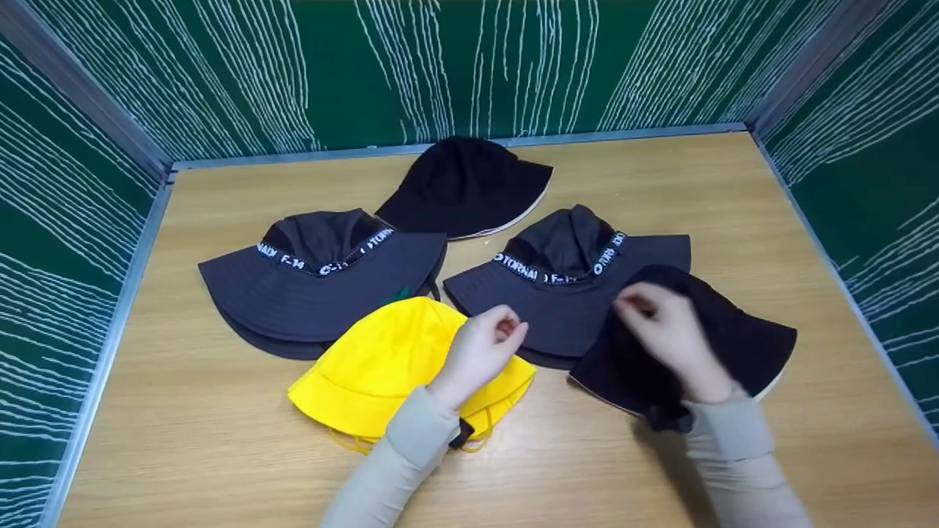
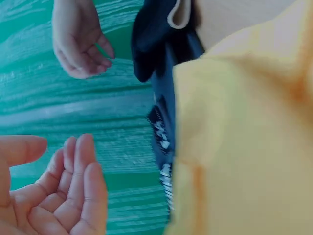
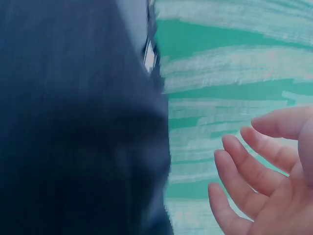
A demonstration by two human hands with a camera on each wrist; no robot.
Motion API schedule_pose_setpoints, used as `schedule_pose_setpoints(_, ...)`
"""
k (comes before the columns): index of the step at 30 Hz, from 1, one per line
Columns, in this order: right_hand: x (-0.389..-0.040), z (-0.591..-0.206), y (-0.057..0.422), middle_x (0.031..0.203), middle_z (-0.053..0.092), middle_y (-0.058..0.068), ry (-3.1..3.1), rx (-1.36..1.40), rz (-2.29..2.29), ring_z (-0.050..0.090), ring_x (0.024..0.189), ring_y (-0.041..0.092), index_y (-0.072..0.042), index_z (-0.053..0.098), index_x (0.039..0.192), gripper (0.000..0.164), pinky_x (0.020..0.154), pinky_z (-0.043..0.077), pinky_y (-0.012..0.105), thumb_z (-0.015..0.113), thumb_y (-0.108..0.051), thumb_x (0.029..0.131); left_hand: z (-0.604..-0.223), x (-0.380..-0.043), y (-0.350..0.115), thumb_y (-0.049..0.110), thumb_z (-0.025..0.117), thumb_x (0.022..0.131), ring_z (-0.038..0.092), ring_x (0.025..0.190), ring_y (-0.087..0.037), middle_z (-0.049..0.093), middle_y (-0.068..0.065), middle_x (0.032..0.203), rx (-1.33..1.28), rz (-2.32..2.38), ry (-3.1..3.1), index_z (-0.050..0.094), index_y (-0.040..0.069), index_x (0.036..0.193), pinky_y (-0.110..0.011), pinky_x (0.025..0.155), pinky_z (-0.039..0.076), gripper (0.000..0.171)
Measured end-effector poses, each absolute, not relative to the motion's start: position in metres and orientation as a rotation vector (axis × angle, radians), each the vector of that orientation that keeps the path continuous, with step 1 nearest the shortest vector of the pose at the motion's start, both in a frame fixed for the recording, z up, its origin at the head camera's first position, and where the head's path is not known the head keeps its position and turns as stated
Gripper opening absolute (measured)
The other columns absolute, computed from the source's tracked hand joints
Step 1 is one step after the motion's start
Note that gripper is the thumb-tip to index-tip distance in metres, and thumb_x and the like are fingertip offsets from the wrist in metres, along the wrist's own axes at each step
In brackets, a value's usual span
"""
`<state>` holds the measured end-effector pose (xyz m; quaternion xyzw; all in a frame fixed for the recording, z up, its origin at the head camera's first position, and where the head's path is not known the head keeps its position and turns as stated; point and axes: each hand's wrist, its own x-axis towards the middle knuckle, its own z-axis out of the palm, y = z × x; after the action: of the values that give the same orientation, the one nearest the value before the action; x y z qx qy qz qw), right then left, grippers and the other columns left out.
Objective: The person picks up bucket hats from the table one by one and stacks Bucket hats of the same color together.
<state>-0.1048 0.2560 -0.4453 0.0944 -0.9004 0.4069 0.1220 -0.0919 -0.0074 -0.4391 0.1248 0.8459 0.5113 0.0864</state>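
Note:
My left hand [image 1: 477, 356] is over the right part of a yellow bucket hat [image 1: 389, 352], its fingers loosely bent and nothing in them. The left wrist view shows that palm [image 2: 58, 200] beside the yellow brim, with thumb and fingertips apart. Over a black bucket hat [image 1: 741, 341] at the right is my right hand [image 1: 667, 330], also empty. In the right wrist view its relaxed fingers [image 3: 244, 171] spread apart next to dark cloth [image 3: 73, 122]. A dark grey bucket hat [image 1: 513, 308] with a lettered band lies partly under the black one.
Another dark grey hat with a lettered band [image 1: 293, 308] lies at the left, overlapped by the yellow hat. Farther back sits a second black hat [image 1: 469, 183]. Green panels with white streaks [image 1: 455, 73] enclose the wooden table [image 1: 183, 455] at the back and sides.

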Motion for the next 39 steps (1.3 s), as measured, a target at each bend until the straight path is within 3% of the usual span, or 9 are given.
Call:
schedule_pose_setpoints(6,-0.095,-0.454,0.208,0.084,0.069,0.007,-2.663,0.395,1.300,0.061,0.079,0.006,-0.002,0.068,0.086,0.006,0.076,0.050,0.021,0.066,0.003,0.082,-0.460,-0.090,-0.023,0.012,0.056,0.094,0.060,0.071,-0.018,0.062,-0.010,0.079,0.224,1.853,2.460,0.061,0.000,0.090,-0.019,0.066,0.050,0.013)
schedule_pose_setpoints(12,-0.091,-0.467,0.177,0.085,0.069,0.004,-2.747,0.482,1.399,0.063,0.081,0.016,-0.005,0.068,0.086,0.004,0.079,0.054,0.035,0.065,-0.002,0.086,-0.473,-0.090,-0.036,0.010,0.054,0.096,0.063,0.076,-0.021,0.062,-0.013,0.079,0.115,2.098,2.296,0.057,-0.011,0.093,-0.023,0.074,0.052,0.021)
schedule_pose_setpoints(19,-0.090,-0.480,0.163,0.085,0.069,0.005,-2.792,0.517,1.498,0.064,0.081,0.019,-0.005,0.067,0.086,0.005,0.077,0.054,0.032,0.063,-0.005,0.089,-0.483,-0.093,-0.047,0.005,0.052,0.096,0.060,0.073,-0.013,0.059,-0.002,0.075,-0.074,2.347,2.035,0.054,-0.009,0.091,-0.023,0.077,0.052,0.015)
schedule_pose_setpoints(29,-0.099,-0.475,0.164,0.086,0.067,0.008,-2.821,0.446,1.630,0.059,0.077,0.014,-0.004,0.067,0.089,0.008,0.073,0.050,0.022,0.060,-0.008,0.091,-0.493,-0.096,-0.052,0.009,0.051,0.097,0.061,0.071,-0.012,0.059,0.000,0.073,-0.174,2.417,1.937,0.054,-0.002,0.090,-0.022,0.075,0.054,0.013)
schedule_pose_setpoints(35,-0.121,-0.459,0.165,0.088,0.066,0.013,-2.636,0.322,1.892,0.059,0.081,0.008,0.005,0.065,0.091,0.010,0.080,0.048,0.020,0.059,-0.003,0.090,-0.497,-0.097,-0.053,0.009,0.050,0.098,0.061,0.070,-0.013,0.059,-0.001,0.073,-0.179,2.418,1.908,0.054,-0.001,0.089,-0.022,0.073,0.054,0.014)
schedule_pose_setpoints(39,-0.144,-0.445,0.160,0.093,0.065,0.009,-2.474,0.172,2.111,0.059,0.085,0.010,0.010,0.062,0.096,0.013,0.084,0.049,0.023,0.055,0.001,0.089,-0.499,-0.098,-0.052,0.009,0.050,0.097,0.061,0.070,-0.013,0.059,-0.002,0.073,-0.207,2.410,1.905,0.054,0.000,0.088,-0.021,0.072,0.054,0.014)
